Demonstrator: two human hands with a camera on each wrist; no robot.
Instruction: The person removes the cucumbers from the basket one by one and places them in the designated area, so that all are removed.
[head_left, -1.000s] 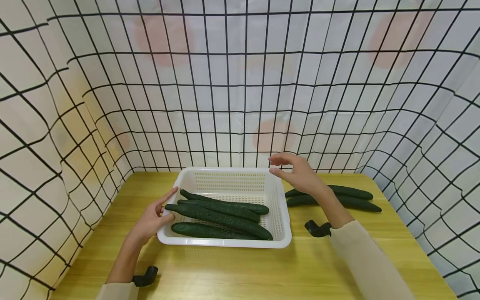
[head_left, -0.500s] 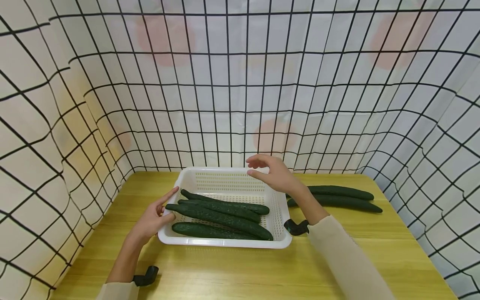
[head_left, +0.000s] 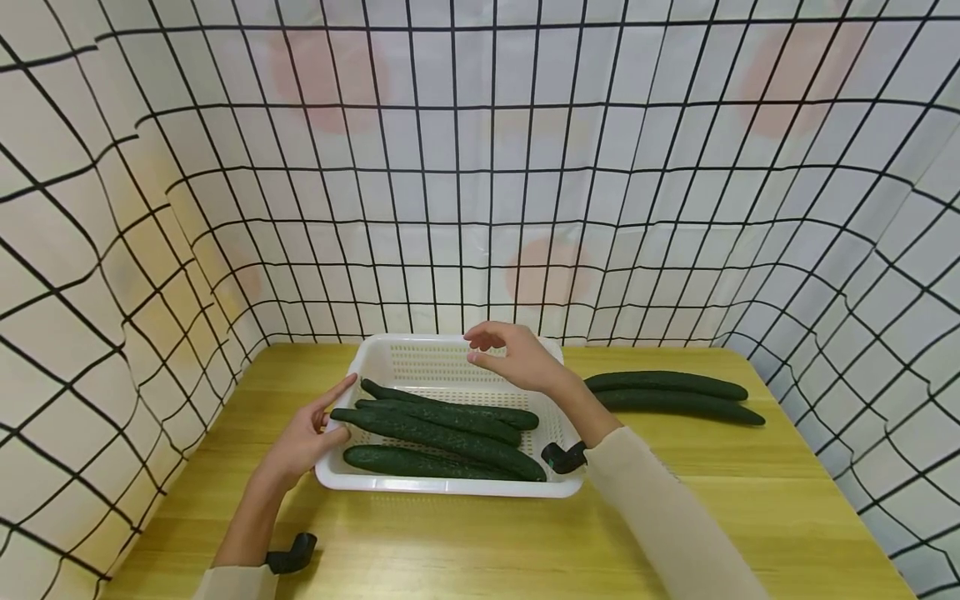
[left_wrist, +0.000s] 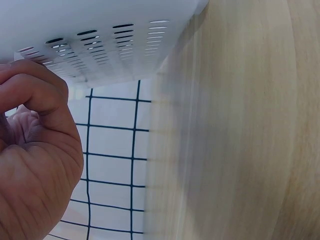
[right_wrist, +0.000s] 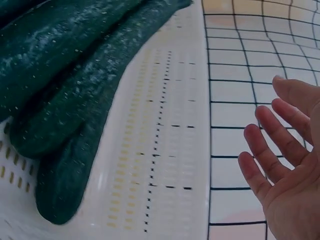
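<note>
A white plastic basket [head_left: 450,487] with slotted walls stands on the wooden table. Several dark green cucumbers [head_left: 442,433] lie lengthwise inside it. At its left end my left hand [head_left: 298,440] holds the rim, thumb on the edge and fingers against the outer wall. In the left wrist view those fingers [left_wrist: 40,92] are curled close to the slotted wall. Over the back right part of the basket is my right hand [head_left: 521,360], its fingers loosely spread with nothing in them. The right wrist view shows the right hand [right_wrist: 292,165] apart from the cucumbers [right_wrist: 75,100].
Two more cucumbers [head_left: 675,393] lie side by side on the table [head_left: 480,542], right of the basket. A white cloth with a black grid [head_left: 487,192] surrounds the table at the back and both sides. Dark wrist mounts [head_left: 292,554] are on the forearms.
My right hand has moved left, from beyond the basket's back right corner to over its inside, and slightly lower. My left hand, the basket and the cucumbers have stayed in place.
</note>
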